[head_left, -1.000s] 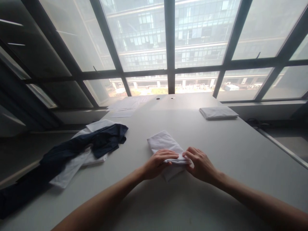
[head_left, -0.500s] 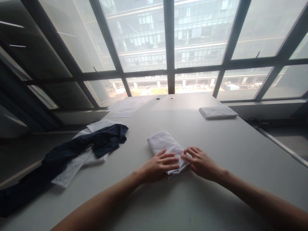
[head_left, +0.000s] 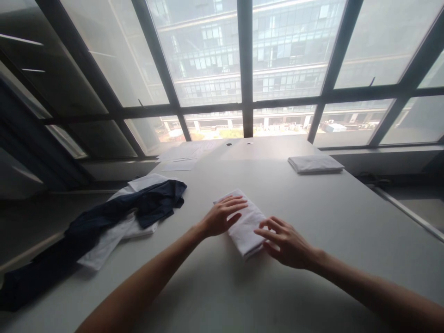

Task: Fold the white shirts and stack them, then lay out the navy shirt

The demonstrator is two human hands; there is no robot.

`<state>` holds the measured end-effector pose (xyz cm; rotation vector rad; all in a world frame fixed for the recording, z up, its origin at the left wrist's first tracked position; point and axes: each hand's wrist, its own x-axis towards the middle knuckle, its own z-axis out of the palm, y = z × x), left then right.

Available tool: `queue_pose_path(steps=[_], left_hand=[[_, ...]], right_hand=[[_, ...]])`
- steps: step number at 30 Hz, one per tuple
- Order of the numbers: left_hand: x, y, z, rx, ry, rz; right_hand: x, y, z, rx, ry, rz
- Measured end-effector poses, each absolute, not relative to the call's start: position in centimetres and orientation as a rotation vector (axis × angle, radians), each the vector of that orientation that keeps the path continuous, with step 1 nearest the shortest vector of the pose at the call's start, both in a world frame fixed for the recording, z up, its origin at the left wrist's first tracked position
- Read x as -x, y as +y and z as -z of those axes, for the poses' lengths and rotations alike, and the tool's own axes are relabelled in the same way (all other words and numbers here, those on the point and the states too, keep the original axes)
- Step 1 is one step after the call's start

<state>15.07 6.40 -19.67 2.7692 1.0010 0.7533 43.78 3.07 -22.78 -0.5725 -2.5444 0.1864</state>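
Observation:
A folded white cloth (head_left: 245, 231), perhaps a garment, lies at an angle on the white table (head_left: 222, 296) in front of me. My left hand (head_left: 224, 215) is over its far left part, fingers stretched out and a little apart. At the near right edge of the cloth is my right hand (head_left: 284, 240), its fingers loosely bent and spread. Whether the right fingertips press on the cloth or hover just above it, I cannot tell. Neither hand grips the fabric.
On the left, a dark navy garment (head_left: 159, 199) lies over white clothing (head_left: 107, 249) and hangs off the table edge. A flat folded white cloth (head_left: 315, 164) sits at the far right. Paper sheets (head_left: 180, 157) lie at the far left, before the windows (head_left: 208, 55).
My left hand has moved from the near part of the cloth to its far left part. The right hand has shifted slightly nearer, its fingers spreading from the cloth's edge.

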Motion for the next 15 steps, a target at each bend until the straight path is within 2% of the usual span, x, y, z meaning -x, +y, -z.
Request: queue_pose_path(steps=[5, 9, 12, 15], left_hand=[[-15.0, 11.0, 21.7, -2.846, 1.028, -0.319], [-14.9, 12.4, 22.6, -2.786, 1.033, -0.199], [-15.1, 12.9, 22.0, -2.770, 1.012, -0.156], [-15.5, 13.6, 21.5, -2.777, 1.017, -0.110]], right_hand=[[-41.4, 1.0, 22.6, 0.447, -2.803, -0.346], [-41.0, 1.2, 22.3, 0.456, -2.733, -0.465], [-38.7, 1.6, 22.3, 0.684, -2.485, -0.452], [-35.3, 1.8, 22.8, 0.910, -2.295, -0.281]])
